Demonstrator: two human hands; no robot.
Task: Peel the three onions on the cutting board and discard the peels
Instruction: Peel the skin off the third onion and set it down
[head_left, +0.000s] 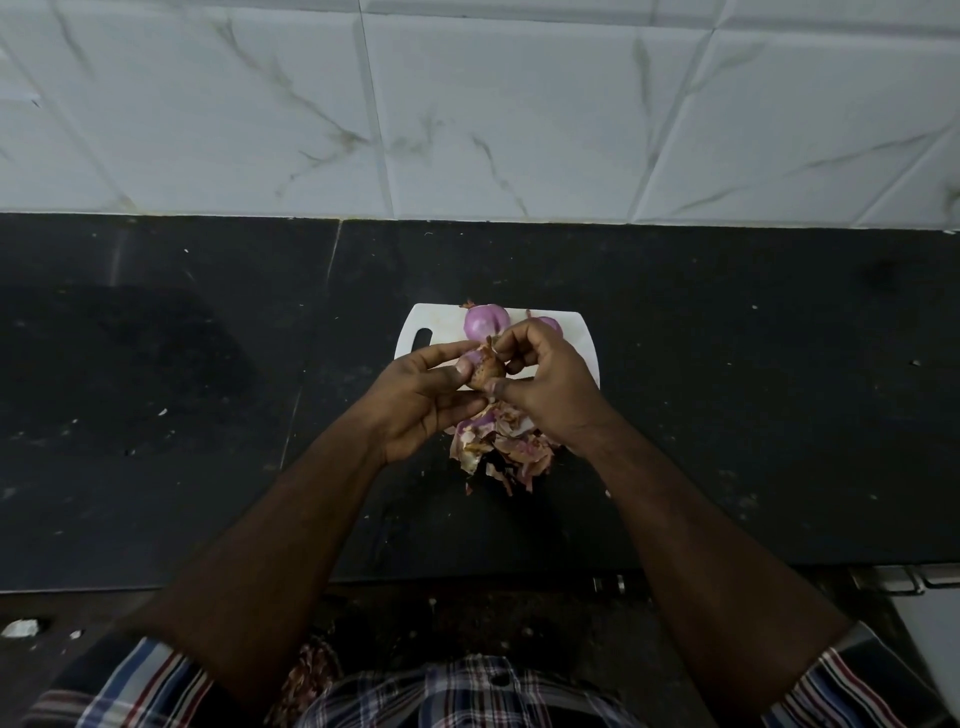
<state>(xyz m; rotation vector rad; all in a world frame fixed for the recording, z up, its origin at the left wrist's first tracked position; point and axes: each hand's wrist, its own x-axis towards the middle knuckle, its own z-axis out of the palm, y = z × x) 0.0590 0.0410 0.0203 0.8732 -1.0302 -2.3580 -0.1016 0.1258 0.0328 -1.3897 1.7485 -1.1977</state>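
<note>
A white cutting board (415, 325) lies on the black counter. Two peeled purple onions rest on its far edge, one (484, 321) left of the other (550, 325), which my right hand half hides. Above the board my left hand (421, 400) holds a third onion (484, 370) that still wears brown skin. My right hand (545, 387) pinches a strip of that skin at the onion's top. A heap of loose peels (501, 449) lies at the board's near edge, spilling onto the counter.
The black counter (182, 389) stretches wide to both sides, with small white flecks on it. A white marbled tile wall (467, 104) rises behind. A metal handle (904, 584) shows under the counter edge at lower right.
</note>
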